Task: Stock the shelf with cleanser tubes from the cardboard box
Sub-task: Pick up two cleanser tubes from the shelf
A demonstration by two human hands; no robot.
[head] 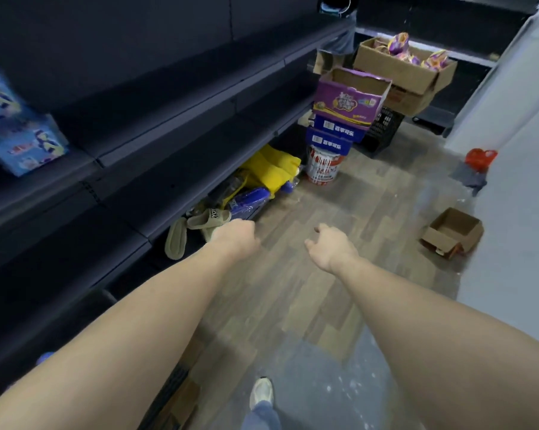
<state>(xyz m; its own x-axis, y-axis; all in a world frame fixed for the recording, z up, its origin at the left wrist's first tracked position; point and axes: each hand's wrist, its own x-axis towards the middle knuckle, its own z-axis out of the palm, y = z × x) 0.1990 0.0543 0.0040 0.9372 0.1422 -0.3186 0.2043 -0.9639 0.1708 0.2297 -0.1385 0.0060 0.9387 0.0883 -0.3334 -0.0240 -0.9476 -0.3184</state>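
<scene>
Both forearms fill the lower frame, stretched forward over the floor (339, 193), with one shoe (261, 392) stepping beneath them. The left hand (237, 237) is seen from the back, its fingers curled under and out of sight, so I cannot tell how far it is closed; nothing shows in it. The right hand (331, 246) hangs loose, fingers gently bent and apart, holding nothing.

No cleanser tubes are visible anywhere. The likeliest source is the small cardboard box (452, 232) lying open on the floor, ahead and to the right of the right hand, well apart from it and near the wall (510, 181). Its inside looks bare from here, though I cannot see all of it. The right hand is plainly nearer; the left would have to cross over.

The shelf (175, 141) runs along the left of the left hand, its long edge leading away from the camera. Blue packs (20, 131) sit on it behind the left hand. Further ahead, beyond both hands, stand stacked boxes (345, 110).
</scene>
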